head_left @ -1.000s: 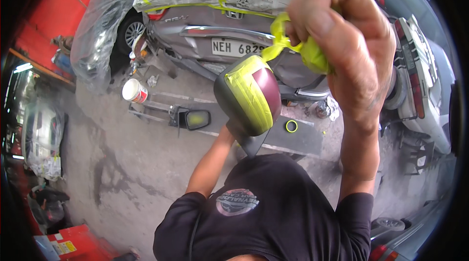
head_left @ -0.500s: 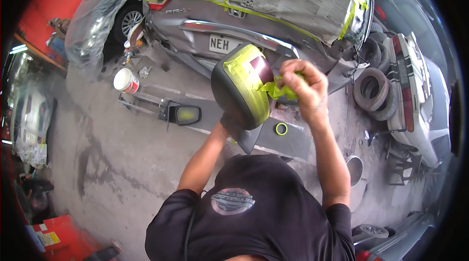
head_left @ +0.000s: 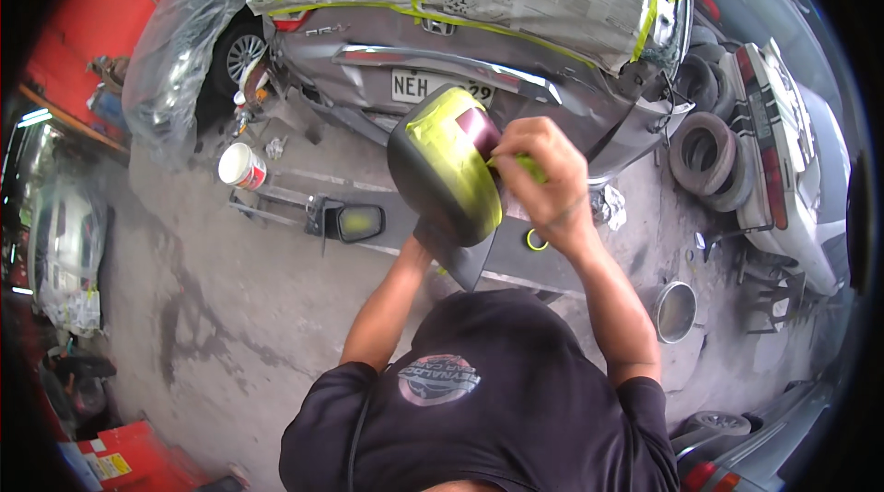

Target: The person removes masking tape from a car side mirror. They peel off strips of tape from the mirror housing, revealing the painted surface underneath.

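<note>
A car side mirror (head_left: 419,170) with a dark housing is held up in front of my chest. Yellow-green masking tape (head_left: 460,165) covers much of its side, and a maroon painted patch (head_left: 476,128) shows beside the tape. My left hand (head_left: 429,236) grips the mirror from below near its base; its fingers are largely hidden behind the housing. Against the mirror's right side, my right hand (head_left: 550,170) pinches a crumpled piece of masking tape (head_left: 529,167). A tape roll (head_left: 536,240) lies on the bench beneath my right wrist.
The low bench (head_left: 520,262) also bears a second side mirror (head_left: 359,221) and a white bucket (head_left: 241,166). A grey car (head_left: 322,59) covered in taped newspaper stands ahead. Old tyres (head_left: 703,153), a bumper (head_left: 769,142) and a round metal pail (head_left: 675,312) are at right.
My right hand has come down and left, closer to the mirror, bringing the crumpled tape against its side. The mirror has shifted slightly left in view.
</note>
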`<state>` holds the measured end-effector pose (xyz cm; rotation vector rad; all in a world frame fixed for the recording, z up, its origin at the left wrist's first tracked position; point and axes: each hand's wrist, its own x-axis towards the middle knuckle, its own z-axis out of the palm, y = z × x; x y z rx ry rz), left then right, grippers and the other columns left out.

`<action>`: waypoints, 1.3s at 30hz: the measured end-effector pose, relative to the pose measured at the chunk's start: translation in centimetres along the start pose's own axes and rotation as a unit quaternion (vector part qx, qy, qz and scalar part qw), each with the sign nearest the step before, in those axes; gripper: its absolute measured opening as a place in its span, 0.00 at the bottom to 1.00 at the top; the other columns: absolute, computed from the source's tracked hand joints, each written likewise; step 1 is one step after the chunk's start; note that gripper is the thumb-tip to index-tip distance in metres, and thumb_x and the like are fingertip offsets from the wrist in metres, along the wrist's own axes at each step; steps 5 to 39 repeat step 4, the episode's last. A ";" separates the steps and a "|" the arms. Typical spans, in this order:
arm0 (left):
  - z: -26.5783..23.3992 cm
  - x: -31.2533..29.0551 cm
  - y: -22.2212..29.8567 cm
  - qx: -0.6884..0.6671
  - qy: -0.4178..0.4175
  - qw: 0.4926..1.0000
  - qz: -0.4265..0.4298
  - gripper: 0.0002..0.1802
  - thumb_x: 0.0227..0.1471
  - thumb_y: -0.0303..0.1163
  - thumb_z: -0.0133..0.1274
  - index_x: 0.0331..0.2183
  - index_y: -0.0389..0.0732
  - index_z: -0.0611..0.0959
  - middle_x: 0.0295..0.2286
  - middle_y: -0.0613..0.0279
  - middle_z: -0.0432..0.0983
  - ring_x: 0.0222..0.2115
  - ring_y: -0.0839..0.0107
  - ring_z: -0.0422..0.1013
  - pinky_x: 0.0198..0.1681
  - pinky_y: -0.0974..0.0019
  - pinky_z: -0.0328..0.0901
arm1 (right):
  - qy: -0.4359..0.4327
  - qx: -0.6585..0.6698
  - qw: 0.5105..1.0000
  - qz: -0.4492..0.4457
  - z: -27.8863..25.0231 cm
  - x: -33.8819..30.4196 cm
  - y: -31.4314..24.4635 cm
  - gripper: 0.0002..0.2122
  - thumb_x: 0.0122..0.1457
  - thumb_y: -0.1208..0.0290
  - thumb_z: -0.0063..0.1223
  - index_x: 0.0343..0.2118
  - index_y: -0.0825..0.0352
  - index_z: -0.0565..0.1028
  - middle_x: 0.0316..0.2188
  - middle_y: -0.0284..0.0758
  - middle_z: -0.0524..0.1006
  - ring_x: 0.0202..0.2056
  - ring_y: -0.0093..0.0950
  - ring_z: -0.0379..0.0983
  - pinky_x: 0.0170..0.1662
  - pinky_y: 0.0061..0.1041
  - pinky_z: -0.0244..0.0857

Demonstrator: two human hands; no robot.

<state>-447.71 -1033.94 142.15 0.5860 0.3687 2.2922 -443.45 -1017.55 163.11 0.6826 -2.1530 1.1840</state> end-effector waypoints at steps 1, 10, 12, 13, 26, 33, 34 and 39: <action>0.0 -0.2 0.0 -0.029 -0.002 1.000 0.000 0.29 0.70 0.42 0.41 0.66 0.41 0.61 0.59 0.61 0.64 0.59 0.69 0.63 0.64 0.64 0.59 | 0.031 0.181 0.960 0.210 -0.9 -0.1 -1.2 0.02 0.58 0.79 0.54 0.33 0.70 0.74 0.38 0.38 0.77 0.39 0.28 0.75 0.42 0.26 0.69; -2.0 -1.7 -0.3 0.181 0.096 0.978 0.041 0.30 0.70 0.45 0.39 0.66 0.42 0.60 0.61 0.61 0.63 0.61 0.70 0.61 0.66 0.64 0.57 | 0.156 0.380 0.885 0.219 -2.7 0.6 -0.9 0.06 0.62 0.72 0.50 0.34 0.71 0.72 0.37 0.44 0.77 0.38 0.30 0.74 0.43 0.29 0.70; -2.0 -1.7 -0.3 0.181 0.096 0.978 0.041 0.30 0.70 0.45 0.39 0.66 0.42 0.60 0.61 0.61 0.63 0.61 0.70 0.61 0.66 0.64 0.57 | 0.156 0.380 0.885 0.219 -2.7 0.6 -0.9 0.06 0.62 0.72 0.50 0.34 0.71 0.72 0.37 0.44 0.77 0.38 0.30 0.74 0.43 0.29 0.70; -2.0 -1.7 -0.3 0.181 0.096 0.978 0.041 0.30 0.70 0.45 0.39 0.66 0.42 0.60 0.61 0.61 0.63 0.61 0.70 0.61 0.66 0.64 0.57 | 0.156 0.380 0.885 0.219 -2.7 0.6 -0.9 0.06 0.62 0.72 0.50 0.34 0.71 0.72 0.37 0.44 0.77 0.38 0.30 0.74 0.43 0.29 0.70; -2.0 -1.7 -0.3 0.181 0.096 0.978 0.041 0.30 0.70 0.45 0.39 0.66 0.42 0.60 0.61 0.61 0.63 0.61 0.70 0.61 0.66 0.64 0.57 | 0.156 0.380 0.885 0.219 -2.7 0.6 -0.9 0.06 0.62 0.72 0.50 0.34 0.71 0.72 0.37 0.44 0.77 0.38 0.30 0.74 0.43 0.29 0.70; -2.0 -1.7 -0.3 0.181 0.096 0.978 0.041 0.30 0.70 0.45 0.39 0.66 0.42 0.60 0.61 0.61 0.63 0.61 0.70 0.61 0.66 0.64 0.57 | 0.156 0.380 0.885 0.219 -2.7 0.6 -0.9 0.06 0.62 0.72 0.50 0.34 0.71 0.72 0.37 0.44 0.77 0.38 0.30 0.74 0.43 0.29 0.70; -2.0 -1.7 -0.3 0.181 0.096 0.978 0.041 0.30 0.70 0.45 0.39 0.66 0.42 0.60 0.61 0.61 0.63 0.61 0.70 0.61 0.66 0.64 0.57 | 0.156 0.380 0.885 0.219 -2.7 0.6 -0.9 0.06 0.62 0.72 0.50 0.34 0.71 0.72 0.37 0.44 0.77 0.38 0.30 0.74 0.43 0.29 0.70; -2.0 -1.7 -0.3 0.181 0.096 0.978 0.041 0.30 0.70 0.45 0.39 0.66 0.42 0.60 0.61 0.61 0.63 0.61 0.70 0.61 0.66 0.64 0.57 | 0.156 0.380 0.885 0.219 -2.7 0.6 -0.9 0.06 0.62 0.72 0.50 0.34 0.71 0.72 0.37 0.44 0.77 0.38 0.30 0.74 0.43 0.29 0.70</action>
